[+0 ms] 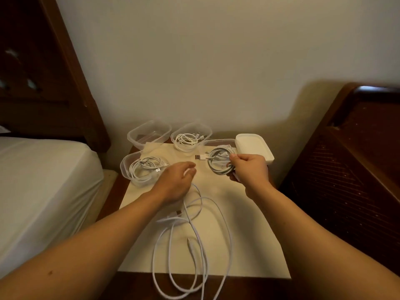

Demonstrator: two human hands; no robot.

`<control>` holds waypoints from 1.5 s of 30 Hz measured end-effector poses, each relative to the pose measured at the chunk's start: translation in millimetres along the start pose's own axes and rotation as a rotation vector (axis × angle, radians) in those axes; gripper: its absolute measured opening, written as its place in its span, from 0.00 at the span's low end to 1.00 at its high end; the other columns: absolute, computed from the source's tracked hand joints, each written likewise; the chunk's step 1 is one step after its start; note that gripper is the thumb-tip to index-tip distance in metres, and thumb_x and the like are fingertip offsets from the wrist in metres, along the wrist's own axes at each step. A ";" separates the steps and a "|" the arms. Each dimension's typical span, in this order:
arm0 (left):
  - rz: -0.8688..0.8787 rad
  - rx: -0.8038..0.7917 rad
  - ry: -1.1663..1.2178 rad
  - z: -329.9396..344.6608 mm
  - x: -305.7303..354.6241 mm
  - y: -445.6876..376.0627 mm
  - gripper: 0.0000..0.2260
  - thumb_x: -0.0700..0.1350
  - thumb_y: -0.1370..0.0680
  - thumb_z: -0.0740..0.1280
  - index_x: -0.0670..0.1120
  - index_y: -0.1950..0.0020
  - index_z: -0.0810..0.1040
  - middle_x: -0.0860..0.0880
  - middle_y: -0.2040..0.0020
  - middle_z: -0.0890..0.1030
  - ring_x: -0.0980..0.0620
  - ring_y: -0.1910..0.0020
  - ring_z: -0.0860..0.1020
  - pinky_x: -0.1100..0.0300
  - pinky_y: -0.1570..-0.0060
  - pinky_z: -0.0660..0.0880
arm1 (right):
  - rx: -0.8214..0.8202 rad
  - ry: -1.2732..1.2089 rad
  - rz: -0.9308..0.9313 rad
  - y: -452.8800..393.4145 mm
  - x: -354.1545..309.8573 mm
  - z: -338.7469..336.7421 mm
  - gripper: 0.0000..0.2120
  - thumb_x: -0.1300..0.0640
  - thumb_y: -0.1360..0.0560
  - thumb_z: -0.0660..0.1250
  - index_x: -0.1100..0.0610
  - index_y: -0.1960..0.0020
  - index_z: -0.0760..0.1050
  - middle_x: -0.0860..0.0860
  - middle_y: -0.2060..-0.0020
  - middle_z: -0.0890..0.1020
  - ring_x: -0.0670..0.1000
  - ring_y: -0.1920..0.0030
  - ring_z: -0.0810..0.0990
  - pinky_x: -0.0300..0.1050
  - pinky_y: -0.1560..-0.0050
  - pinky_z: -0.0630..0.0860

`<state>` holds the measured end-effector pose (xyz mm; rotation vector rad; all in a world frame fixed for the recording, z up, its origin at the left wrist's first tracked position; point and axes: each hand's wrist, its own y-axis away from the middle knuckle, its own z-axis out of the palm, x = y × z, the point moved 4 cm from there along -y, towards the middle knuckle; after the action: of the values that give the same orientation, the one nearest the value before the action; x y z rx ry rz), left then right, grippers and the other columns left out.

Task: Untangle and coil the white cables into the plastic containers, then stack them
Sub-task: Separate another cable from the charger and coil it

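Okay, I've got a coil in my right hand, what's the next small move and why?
Probably lower the coiled white cable from your right hand into the clear plastic container just behind it: the coil looks finished, its USB plug sticking out, and that container appears unfilled.

There is just one camera, and it sits on my head. It looks forward and down, so both my bare arms come in from the bottom edge and reach away from me. My left hand (176, 181) and my right hand (249, 169) are near the middle of the view, quite close to the camera. Under my fingers (190, 167) is the pale flat cloth-covered small table (249, 224). Past my fingertips the plain cream wall (194, 61) fills the top half. Off to the left of my fingers is the white soft bed (43, 180). The view is very wide, so the edges bend. No second view shares this scene.
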<state>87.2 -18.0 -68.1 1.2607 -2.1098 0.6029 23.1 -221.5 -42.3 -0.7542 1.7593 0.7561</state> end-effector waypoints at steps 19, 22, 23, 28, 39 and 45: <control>0.194 -0.123 -0.414 46.8 -34.0 -17.9 0.29 0.60 0.16 0.52 0.50 0.17 0.55 0.54 0.17 0.50 0.57 0.19 0.46 0.58 0.21 0.40 | -0.206 0.393 -0.258 -147.2 -81.0 115.3 0.12 0.55 0.20 0.67 0.62 0.56 0.84 0.57 0.63 0.86 0.59 0.61 0.86 0.59 0.55 0.84; 0.201 -0.124 -0.415 47.6 -34.5 -18.2 0.29 0.60 0.16 0.51 0.50 0.17 0.55 0.54 0.17 0.50 0.56 0.19 0.46 0.58 0.21 0.40 | -0.305 0.593 -0.325 -157.1 -87.7 133.7 0.13 0.56 0.19 0.67 0.65 0.52 0.84 0.58 0.61 0.86 0.56 0.64 0.83 0.55 0.55 0.85; 0.202 -0.124 -0.414 47.6 -34.2 -18.1 0.29 0.60 0.16 0.51 0.50 0.17 0.55 0.54 0.17 0.50 0.56 0.19 0.46 0.58 0.21 0.40 | -0.324 0.652 -0.352 -159.8 -89.7 138.3 0.13 0.56 0.19 0.67 0.65 0.51 0.85 0.57 0.61 0.86 0.55 0.64 0.82 0.53 0.55 0.85; 0.198 -0.123 -0.407 47.1 -34.3 -18.0 0.29 0.60 0.16 0.51 0.50 0.17 0.55 0.54 0.17 0.49 0.56 0.19 0.46 0.58 0.21 0.39 | -0.371 0.944 -0.480 -170.6 -87.7 159.3 0.13 0.54 0.20 0.68 0.62 0.45 0.85 0.57 0.52 0.87 0.56 0.49 0.84 0.49 0.46 0.79; 0.189 -0.117 -0.402 48.1 -35.8 -17.4 0.29 0.61 0.17 0.50 0.51 0.18 0.54 0.54 0.17 0.50 0.56 0.19 0.46 0.54 0.20 0.43 | -0.274 0.971 -0.571 -191.4 -62.2 169.5 0.12 0.54 0.22 0.70 0.61 0.44 0.82 0.60 0.49 0.85 0.61 0.48 0.81 0.48 0.49 0.77; 0.187 -0.109 -0.398 47.6 -34.9 -16.9 0.29 0.61 0.17 0.50 0.51 0.18 0.55 0.54 0.17 0.50 0.56 0.19 0.46 0.55 0.20 0.42 | -0.237 0.828 -0.595 -193.3 -60.9 172.3 0.10 0.55 0.24 0.74 0.59 0.47 0.80 0.57 0.52 0.83 0.58 0.52 0.79 0.44 0.55 0.72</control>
<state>102.7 -34.8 -125.1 1.2062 -2.5716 0.3252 287.4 -194.9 -57.4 -1.8418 1.9829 0.2362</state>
